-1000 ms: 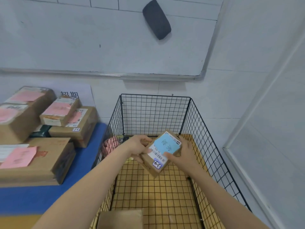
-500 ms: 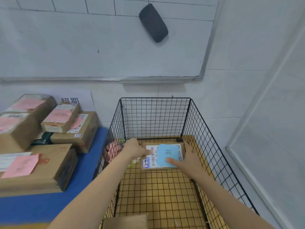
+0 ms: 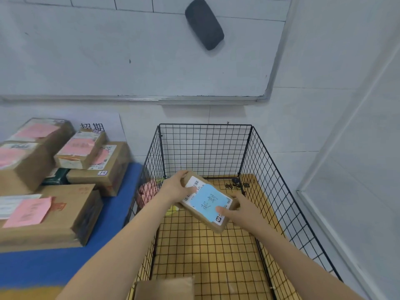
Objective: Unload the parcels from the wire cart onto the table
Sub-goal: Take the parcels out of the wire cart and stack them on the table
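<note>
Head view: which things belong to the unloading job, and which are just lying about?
Job: blue-labelled parcel held by left hand and right hand; wire cart; blue table; stacked parcels there; cardboard box nearest camera.
Lying about: whiteboard, dark eraser, paper sign, pink bundle beside cart.

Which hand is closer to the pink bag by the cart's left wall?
Left. The left hand grips the parcel at its far end, just right of the pink bag; the right hand holds its near corner, farther right.
</note>
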Action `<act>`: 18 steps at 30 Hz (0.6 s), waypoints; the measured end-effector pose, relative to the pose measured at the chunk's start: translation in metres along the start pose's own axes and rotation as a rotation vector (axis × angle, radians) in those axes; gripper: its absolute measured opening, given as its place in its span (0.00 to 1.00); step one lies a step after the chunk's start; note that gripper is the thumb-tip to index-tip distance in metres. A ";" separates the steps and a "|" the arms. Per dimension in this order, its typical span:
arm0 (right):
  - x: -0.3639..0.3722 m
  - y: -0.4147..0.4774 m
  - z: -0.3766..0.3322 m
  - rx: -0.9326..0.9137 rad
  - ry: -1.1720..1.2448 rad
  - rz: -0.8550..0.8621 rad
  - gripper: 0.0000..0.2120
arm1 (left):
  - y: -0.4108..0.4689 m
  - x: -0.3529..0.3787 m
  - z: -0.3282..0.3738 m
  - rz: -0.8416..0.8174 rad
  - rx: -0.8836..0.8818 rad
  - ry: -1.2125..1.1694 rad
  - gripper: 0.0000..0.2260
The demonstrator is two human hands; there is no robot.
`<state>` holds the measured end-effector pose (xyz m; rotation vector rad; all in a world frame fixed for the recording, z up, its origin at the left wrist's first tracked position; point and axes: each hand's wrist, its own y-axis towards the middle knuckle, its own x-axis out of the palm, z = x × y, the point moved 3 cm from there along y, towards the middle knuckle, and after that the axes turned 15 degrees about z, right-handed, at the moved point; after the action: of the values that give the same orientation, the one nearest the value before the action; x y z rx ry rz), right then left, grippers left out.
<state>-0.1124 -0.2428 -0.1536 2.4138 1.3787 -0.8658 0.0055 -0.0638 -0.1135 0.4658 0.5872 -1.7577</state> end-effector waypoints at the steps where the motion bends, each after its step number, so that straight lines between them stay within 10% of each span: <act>1: -0.002 0.001 -0.001 -0.018 -0.015 0.012 0.23 | 0.001 -0.002 0.001 0.000 0.014 0.005 0.32; 18: 0.011 -0.003 0.000 0.287 0.400 -0.023 0.25 | -0.010 0.026 0.008 0.108 0.288 0.157 0.36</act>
<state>-0.1111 -0.2337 -0.1600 2.9201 1.5007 -0.6444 -0.0110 -0.0861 -0.1209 0.8270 0.4096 -1.7189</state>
